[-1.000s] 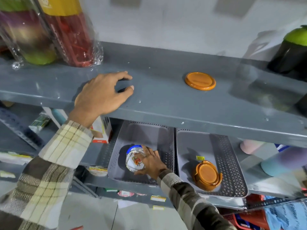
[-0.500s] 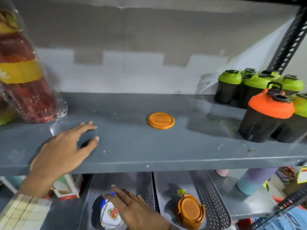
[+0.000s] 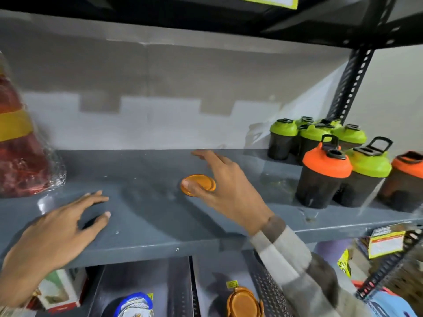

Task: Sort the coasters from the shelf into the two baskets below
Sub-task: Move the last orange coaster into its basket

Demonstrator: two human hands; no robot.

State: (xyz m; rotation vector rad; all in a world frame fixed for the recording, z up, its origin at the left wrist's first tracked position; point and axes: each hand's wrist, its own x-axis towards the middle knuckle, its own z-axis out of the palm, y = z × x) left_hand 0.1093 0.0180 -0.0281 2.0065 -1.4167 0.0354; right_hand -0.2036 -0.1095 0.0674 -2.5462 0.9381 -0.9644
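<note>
- Fingers of my right hand are spread over the orange coaster, thumb touching its near edge; I judge no firm pinch yet.
- That coaster lies flat mid-shelf, well apart from the shaker bottles.
- My left hand rests splayed on the shelf, holding nothing.
- Risk: the flat disc offers little edge, so it could skid backward or drop over the lip, missing the right basket holding orange coasters.
</note>
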